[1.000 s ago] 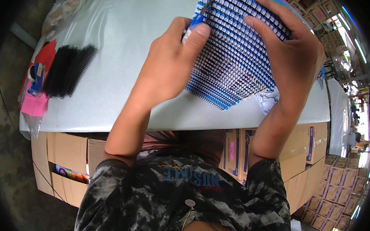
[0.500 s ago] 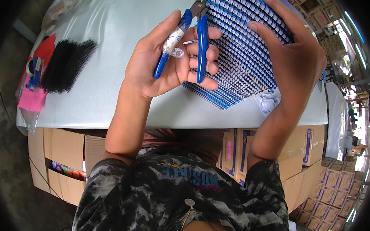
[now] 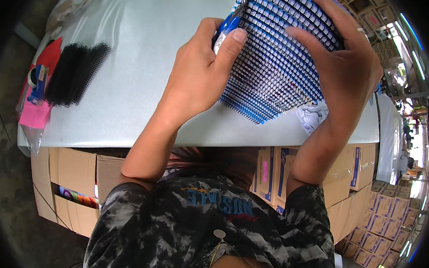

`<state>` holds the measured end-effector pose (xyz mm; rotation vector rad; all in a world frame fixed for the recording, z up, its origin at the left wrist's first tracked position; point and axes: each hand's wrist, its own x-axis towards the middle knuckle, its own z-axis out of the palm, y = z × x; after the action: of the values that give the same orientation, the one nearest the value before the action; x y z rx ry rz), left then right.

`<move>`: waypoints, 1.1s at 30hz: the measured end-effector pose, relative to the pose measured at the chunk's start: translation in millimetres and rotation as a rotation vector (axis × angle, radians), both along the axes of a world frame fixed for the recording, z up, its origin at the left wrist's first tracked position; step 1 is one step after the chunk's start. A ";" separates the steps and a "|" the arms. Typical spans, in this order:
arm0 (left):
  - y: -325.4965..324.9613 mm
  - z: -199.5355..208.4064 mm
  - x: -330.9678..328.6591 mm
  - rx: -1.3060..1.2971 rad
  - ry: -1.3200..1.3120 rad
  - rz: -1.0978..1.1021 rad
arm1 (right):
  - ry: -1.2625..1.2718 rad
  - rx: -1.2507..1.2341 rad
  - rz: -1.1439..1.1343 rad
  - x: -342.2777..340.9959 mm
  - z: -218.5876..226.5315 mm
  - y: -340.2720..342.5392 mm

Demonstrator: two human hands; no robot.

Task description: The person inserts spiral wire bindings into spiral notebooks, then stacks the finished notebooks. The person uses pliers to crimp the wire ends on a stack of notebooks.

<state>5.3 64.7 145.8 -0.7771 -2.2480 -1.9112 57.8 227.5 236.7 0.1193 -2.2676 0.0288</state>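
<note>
A sheet of black plastic mesh (image 3: 274,63) with blue and white showing through its openings slants across the right half of the table. My left hand (image 3: 204,69) is closed around a pair of blue-handled side cutters (image 3: 228,29), its thumb stretched along them. Their dark jaws lie at the mesh's upper left edge; whether they bite into a strand is too small to tell. At the right side, my right hand (image 3: 344,61) grips the mesh, thumb and forefinger wide apart on its face. Its other fingers are hidden.
On the table's left lie a stack of black mesh (image 3: 78,73), a blue tape dispenser (image 3: 38,85), and red and pink sheets (image 3: 35,115). A crumpled white cloth (image 3: 312,115) sits below the mesh. Cardboard boxes (image 3: 74,165) stand under the table's near edge.
My left hand has turned over and closed around the side cutters, which lay spread in its open palm before. Their jaws have moved onto the mesh's edge. My right hand has barely moved.
</note>
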 end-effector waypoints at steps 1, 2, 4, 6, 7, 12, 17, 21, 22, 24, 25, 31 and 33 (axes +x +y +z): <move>0.0 -3.3 -2.3 0.054 -0.058 -0.092 | 0.087 0.045 0.031 -1.0 -0.5 -2.4; -3.3 -1.3 -0.1 0.268 -0.299 -0.269 | 0.175 0.085 0.077 -6.1 -3.4 -8.1; -10.6 5.0 5.8 0.706 -0.778 -0.622 | 0.217 0.067 0.155 -12.5 -7.8 -9.2; -11.9 3.0 2.1 0.756 -0.832 -0.776 | 0.159 -0.077 0.243 -11.4 -9.5 4.7; -16.5 0.0 1.4 0.783 -0.853 -0.825 | 0.148 -0.187 0.346 -17.0 -16.8 12.4; -6.0 -8.9 8.1 -0.186 0.053 0.133 | 0.152 -0.037 0.195 -10.8 -13.2 -11.6; -13.5 -8.2 1.5 0.611 -0.713 -0.658 | 0.126 0.158 0.005 1.0 -7.3 -17.1; -12.2 -4.4 5.8 0.091 -0.298 -0.227 | 0.117 0.152 0.005 -0.6 -9.5 -18.2; -4.7 -11.1 6.0 -0.090 -0.067 -0.032 | 0.113 0.164 -0.021 1.2 -8.4 -18.1; -3.5 -10.1 9.4 -0.193 0.043 0.091 | 0.117 0.193 -0.059 2.3 -9.5 -20.4; -5.6 -9.7 8.8 0.011 -0.183 -0.101 | 0.115 0.203 -0.082 3.0 -10.0 -22.0; -17.8 -13.0 1.9 0.487 -0.656 -0.574 | 0.133 0.210 -0.069 -2.4 -14.7 -16.5; -9.9 -14.3 3.2 0.009 -0.182 -0.168 | 0.106 0.235 -0.108 -0.1 -14.0 -18.4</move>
<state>8.5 54.8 131.4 -0.8471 -2.3417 -2.1474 57.7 209.1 222.6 0.1195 -2.1612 -0.2945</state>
